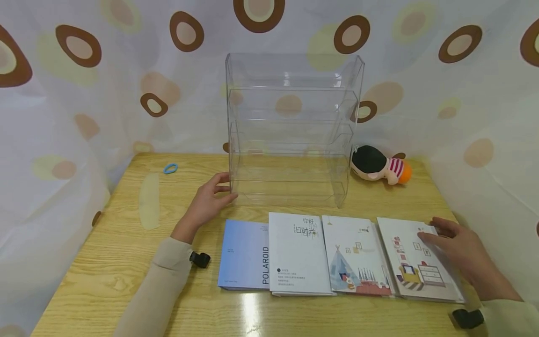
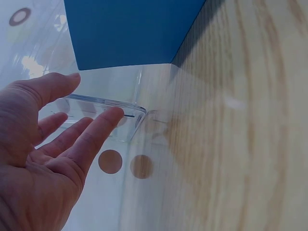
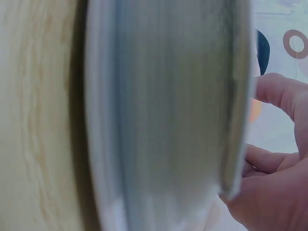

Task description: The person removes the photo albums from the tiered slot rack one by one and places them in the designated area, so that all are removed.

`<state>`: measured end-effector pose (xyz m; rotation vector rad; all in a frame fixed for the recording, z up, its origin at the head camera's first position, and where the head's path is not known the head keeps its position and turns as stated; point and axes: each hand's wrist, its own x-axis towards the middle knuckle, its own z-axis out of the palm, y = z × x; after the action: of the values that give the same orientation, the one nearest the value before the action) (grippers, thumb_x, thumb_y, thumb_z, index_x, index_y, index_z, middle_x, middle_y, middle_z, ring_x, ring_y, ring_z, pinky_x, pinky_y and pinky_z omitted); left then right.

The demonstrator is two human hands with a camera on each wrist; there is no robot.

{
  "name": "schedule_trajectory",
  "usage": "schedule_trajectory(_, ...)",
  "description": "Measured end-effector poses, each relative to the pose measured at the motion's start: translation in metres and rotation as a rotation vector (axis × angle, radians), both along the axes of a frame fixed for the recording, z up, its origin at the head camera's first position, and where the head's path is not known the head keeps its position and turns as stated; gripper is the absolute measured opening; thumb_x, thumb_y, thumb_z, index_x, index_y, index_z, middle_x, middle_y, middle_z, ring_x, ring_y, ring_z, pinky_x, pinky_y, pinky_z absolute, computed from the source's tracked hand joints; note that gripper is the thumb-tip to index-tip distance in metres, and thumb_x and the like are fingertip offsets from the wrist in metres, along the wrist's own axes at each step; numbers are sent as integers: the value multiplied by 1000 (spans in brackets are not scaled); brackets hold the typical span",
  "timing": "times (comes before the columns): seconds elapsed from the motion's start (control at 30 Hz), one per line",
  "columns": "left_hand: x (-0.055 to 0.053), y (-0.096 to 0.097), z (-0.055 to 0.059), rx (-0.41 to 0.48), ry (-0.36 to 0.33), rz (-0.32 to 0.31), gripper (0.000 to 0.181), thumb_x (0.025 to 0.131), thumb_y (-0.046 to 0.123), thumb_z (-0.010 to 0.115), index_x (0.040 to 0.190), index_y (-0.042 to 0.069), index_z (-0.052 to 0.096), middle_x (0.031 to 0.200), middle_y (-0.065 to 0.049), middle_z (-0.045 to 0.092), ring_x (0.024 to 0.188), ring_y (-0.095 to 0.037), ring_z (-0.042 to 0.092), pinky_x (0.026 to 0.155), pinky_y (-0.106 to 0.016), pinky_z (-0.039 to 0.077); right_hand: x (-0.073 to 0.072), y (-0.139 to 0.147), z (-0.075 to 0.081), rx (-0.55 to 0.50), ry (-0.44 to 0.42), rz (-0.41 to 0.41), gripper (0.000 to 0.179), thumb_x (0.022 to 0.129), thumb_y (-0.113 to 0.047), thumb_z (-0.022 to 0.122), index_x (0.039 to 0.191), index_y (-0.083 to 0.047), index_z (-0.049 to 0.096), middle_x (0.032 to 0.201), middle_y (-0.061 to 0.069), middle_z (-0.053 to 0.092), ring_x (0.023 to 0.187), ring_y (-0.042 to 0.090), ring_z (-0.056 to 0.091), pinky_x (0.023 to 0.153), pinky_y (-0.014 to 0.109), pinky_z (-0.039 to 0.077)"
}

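Observation:
A clear tiered acrylic rack (image 1: 290, 187) stands at the back middle of the wooden table. At its lower left corner is my left hand (image 1: 210, 199), fingers spread and loosely bent, thumb tip close to the front edge. Four albums lie in a row before it: a blue one (image 1: 244, 255) marked POLAROID, a white one with Chinese print (image 1: 300, 262), one with a tent picture (image 1: 355, 255) and one with a dresser picture (image 1: 418, 262). My right hand (image 1: 459, 243) rests at that last album's upper right corner, thumb over its cover. Thick page edges (image 3: 163, 115) fill the right wrist view.
Right of the rack lies a plush doll (image 1: 376, 164) with dark hair and a striped top. A blue ring (image 1: 170, 168) and a beige strip (image 1: 149, 201) are on the table's left. Spotted cloth (image 1: 76, 117) hangs round the back and sides.

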<state>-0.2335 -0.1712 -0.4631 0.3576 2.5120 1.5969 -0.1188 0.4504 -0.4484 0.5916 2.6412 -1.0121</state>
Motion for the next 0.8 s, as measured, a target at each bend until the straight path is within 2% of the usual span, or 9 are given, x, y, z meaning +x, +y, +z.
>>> schedule_trajectory(0.3,1,-1,-2,-13,6,2,68,110,20,75,171,12,44,169,-20,52,148,-44,61,109,-59,63,0,0,0,-44,7,-19,107,110,-55,67,175,9,12,176,41,25,159,66,31,127,77,32)
schedule_trajectory(0.6,3,-3,-1,-27,9,-9,67,111,21,74,170,11,45,168,-21,53,149,-45,61,111,-61,61,-1,-1,0,-36,28,-23,102,111,-54,66,175,7,15,176,40,28,160,65,32,127,78,31)
schedule_trajectory(0.8,3,-11,6,-127,28,-46,63,112,26,73,168,11,48,169,-18,55,149,-44,62,113,-63,60,-1,-1,5,-21,43,-2,102,111,-59,64,175,6,19,176,40,30,159,64,32,124,79,34)
